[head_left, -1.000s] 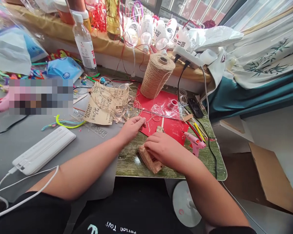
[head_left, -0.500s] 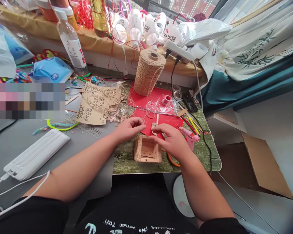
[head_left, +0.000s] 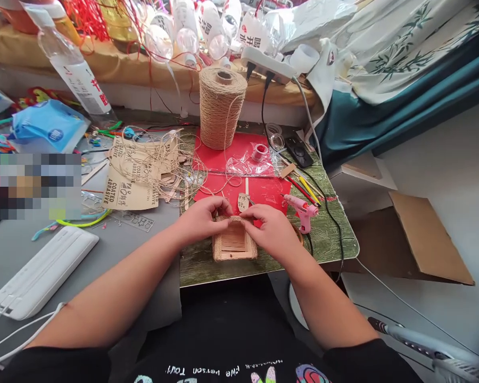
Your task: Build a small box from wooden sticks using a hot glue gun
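Note:
A small open wooden box [head_left: 234,256], its sides wrapped in brown twine, sits near the front edge of the green wood-grain board. My left hand [head_left: 205,219] is closed at the box's far left rim, thumb on the near side and fingers curled over behind. At the far right rim, my right hand [head_left: 270,227] pinches with thumb and forefinger. Whether a loose strand lies between the fingertips is too small to tell. Behind the box stands a big spool of twine [head_left: 220,114], a strand hanging from it. A small printed paper piece [head_left: 243,202] lies just beyond my fingers.
A pink glue gun [head_left: 302,210] lies right of my right hand, with pencils [head_left: 308,190] behind it. Red sheets [head_left: 207,154] lie under the spool. Tangled twine covers sandpaper [head_left: 133,183] at left, and a white power bank [head_left: 43,271] lies nearer. A power strip [head_left: 268,63] sits behind.
Both hands have come down and closer together onto the box's far rim; before, they were apart above it. The view has shifted right, so everything sits further left.

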Tool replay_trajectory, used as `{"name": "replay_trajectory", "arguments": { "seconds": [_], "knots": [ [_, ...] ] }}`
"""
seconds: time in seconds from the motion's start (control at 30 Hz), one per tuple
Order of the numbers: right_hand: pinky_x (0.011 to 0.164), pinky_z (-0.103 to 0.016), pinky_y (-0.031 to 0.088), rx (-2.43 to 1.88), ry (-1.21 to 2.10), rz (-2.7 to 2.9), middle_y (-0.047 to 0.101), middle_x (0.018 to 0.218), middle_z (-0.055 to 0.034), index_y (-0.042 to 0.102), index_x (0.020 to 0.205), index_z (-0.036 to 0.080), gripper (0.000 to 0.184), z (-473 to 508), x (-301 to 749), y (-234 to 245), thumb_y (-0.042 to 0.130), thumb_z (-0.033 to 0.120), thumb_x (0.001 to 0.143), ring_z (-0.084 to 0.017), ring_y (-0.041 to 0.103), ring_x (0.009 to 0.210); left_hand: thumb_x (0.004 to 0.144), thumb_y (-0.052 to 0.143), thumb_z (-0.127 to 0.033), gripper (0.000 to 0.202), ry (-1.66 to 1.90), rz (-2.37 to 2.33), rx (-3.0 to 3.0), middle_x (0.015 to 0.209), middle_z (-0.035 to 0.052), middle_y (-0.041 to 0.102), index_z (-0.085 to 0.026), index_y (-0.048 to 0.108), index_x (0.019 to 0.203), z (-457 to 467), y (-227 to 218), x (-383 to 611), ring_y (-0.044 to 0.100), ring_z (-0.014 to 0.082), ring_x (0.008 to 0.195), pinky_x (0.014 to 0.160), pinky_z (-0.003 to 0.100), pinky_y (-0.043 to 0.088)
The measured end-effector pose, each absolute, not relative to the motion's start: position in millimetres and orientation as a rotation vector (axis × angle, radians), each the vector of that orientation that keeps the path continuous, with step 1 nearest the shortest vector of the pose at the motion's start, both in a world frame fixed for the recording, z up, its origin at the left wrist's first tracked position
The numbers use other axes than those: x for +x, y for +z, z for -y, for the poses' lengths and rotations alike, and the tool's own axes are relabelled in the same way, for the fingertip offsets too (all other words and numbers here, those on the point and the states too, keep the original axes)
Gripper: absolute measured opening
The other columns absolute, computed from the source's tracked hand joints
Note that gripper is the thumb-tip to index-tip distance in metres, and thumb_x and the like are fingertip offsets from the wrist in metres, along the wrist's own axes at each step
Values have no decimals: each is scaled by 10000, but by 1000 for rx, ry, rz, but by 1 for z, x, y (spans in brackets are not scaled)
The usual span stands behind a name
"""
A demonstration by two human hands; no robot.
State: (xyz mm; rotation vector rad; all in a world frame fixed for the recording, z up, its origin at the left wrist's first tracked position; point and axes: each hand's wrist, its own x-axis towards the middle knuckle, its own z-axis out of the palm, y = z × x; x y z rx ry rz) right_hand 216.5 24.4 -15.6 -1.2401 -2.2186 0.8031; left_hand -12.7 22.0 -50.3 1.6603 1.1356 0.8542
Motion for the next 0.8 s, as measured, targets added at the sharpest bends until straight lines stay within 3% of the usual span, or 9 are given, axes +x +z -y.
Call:
{"name": "replay_trajectory", "arguments": {
  "seconds": [0.3,0.4,0.53,0.7,0.8],
  "knots": [
    [950,-435,522,-1310,692,2259,742,1037,-100,729,1035,182,194,-18,209,-24,694,98,864,-279,644,1035,784,631,-169,163,805,-1175,1846,941,14,640,-220,609,937,-19,-48,-9,581,181,850,781,306,466],
    [938,-411,539,-1308,885,2188,754,1089,-89,750,1087,195,200,-22,215,-17,732,204,887,-262,682,1042,792,638,-192,182,778,-1187,1794,958,14,653,-223,618,970,-19,-50,-10,583,182,839,774,306,465],
    [905,-367,545,-1335,1136,1969,780,1106,-58,790,1079,228,195,-27,225,-18,658,247,938,-228,722,1010,773,626,-178,197,743,-1173,1725,959,12,660,-224,612,964,-19,-50,-11,585,184,841,750,301,446],
    [853,-349,532,-1330,1379,1575,787,973,-42,793,977,207,173,-25,220,-48,713,332,888,-217,709,897,711,593,-128,246,729,-1145,1649,893,-10,604,-224,567,935,-18,-47,-8,524,157,768,683,271,416],
    [876,-348,537,-1253,1495,1311,789,1000,-50,795,1003,204,236,-18,214,-64,756,390,863,-214,707,918,687,586,-120,271,734,-1136,1601,886,-15,587,-223,561,936,-17,-46,-8,495,143,735,648,257,397]
  ]
}}
